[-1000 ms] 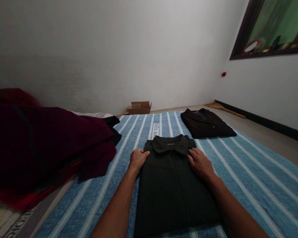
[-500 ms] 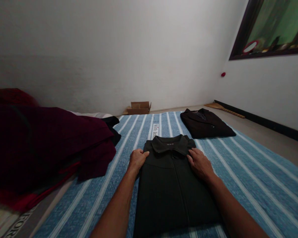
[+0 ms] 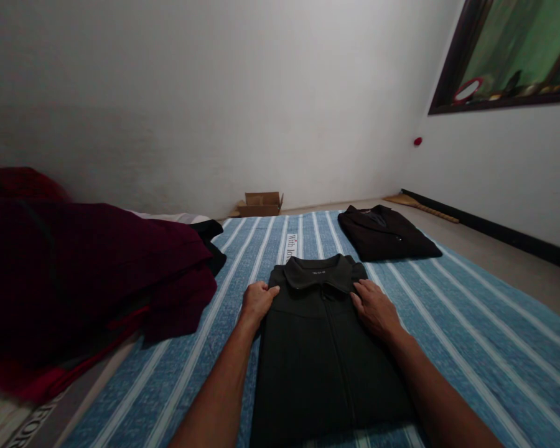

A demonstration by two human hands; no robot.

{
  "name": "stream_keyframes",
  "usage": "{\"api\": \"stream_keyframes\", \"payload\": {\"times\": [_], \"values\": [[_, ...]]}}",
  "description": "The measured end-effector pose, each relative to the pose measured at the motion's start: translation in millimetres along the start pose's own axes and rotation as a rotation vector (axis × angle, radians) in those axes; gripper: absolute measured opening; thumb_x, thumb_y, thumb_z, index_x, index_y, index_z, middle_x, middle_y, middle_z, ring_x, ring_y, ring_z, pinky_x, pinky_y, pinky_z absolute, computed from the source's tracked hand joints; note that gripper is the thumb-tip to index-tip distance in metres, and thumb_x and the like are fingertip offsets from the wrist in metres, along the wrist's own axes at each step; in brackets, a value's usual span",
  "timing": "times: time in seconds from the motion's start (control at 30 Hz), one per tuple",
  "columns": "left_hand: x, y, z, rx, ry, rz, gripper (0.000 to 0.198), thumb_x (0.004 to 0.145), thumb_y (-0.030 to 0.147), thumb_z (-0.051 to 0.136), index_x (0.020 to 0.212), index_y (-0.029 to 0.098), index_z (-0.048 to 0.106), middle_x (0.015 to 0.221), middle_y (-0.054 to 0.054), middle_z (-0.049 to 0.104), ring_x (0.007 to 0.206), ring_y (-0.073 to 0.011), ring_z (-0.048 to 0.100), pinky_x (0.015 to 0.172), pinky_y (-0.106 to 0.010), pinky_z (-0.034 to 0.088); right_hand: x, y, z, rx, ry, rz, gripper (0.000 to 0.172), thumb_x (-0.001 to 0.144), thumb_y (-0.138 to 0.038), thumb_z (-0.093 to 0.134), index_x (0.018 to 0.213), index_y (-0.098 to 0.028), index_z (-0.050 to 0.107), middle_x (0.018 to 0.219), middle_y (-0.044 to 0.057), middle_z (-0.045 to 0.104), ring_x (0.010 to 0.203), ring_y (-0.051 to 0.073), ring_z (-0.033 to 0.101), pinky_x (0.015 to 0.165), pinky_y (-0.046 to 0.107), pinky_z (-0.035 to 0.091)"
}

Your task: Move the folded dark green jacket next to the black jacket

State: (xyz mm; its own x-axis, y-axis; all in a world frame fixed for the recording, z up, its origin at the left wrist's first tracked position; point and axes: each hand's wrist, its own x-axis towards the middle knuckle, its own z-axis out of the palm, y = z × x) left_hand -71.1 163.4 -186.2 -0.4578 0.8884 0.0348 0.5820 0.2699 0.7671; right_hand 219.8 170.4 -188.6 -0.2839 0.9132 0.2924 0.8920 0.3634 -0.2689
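Observation:
A dark green jacket (image 3: pixel 303 361) with a collar and a front zip lies folded flat on the striped blue bedspread (image 3: pixel 205 330), its collar pointing away from me. My left hand (image 3: pixel 257 300) grips its left edge just below the shoulder, thumb on top and the other fingers tucked around or under the cloth. On the opposite edge, beside the collar, my right hand (image 3: pixel 374 305) is closed on the fabric with its fingers bent over the top. The jacket's near end runs toward the bottom of the view between my forearms.
A folded dark brown garment (image 3: pixel 387 233) rests farther back on the right. Purple clothing (image 3: pixel 168 267) is heaped at left, above red cloth (image 3: pixel 70 379). Beyond the bed's far edge stands an open cardboard box (image 3: pixel 261 204) by the wall. A dark-framed window (image 3: pixel 448 81) is upper right.
The view has shifted very slightly. Both hands keep their places on the jacket, and the garments lie as before.

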Motion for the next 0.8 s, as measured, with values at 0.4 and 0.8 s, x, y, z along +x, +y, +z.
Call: {"api": "stream_keyframes", "payload": {"times": [0.4, 0.8], "values": [[-0.7, 0.6, -0.3, 0.011, 0.019, 0.015, 0.023, 0.064, 0.035, 0.061, 0.052, 0.018, 0.051, 0.050, 0.002, 0.052, 0.051, -0.0138, 0.049, 0.048, -0.024, 0.030, -0.5, 0.4, 0.9, 0.005, 0.003, -0.010, 0.029, 0.091, -0.030, 0.038, 0.106, -0.017, 0.059, 0.114, 0.012, 0.057, 0.109, 0.023, 0.050, 0.092, 0.035, 0.039], [-1.3, 0.8, -0.5, 0.000, 0.014, 0.019, 0.023, 0.064, 0.037, 0.060, 0.053, 0.018, 0.052, 0.051, 0.001, 0.053, 0.052, -0.0147, 0.050, 0.047, -0.024, 0.030, -0.8, 0.5, 0.4, 0.011, 0.003, -0.013, 0.030, 0.091, -0.030, 0.038, 0.106, -0.016, 0.059, 0.114, 0.012, 0.056, 0.109, 0.023, 0.050, 0.092, 0.034, 0.038]]}}
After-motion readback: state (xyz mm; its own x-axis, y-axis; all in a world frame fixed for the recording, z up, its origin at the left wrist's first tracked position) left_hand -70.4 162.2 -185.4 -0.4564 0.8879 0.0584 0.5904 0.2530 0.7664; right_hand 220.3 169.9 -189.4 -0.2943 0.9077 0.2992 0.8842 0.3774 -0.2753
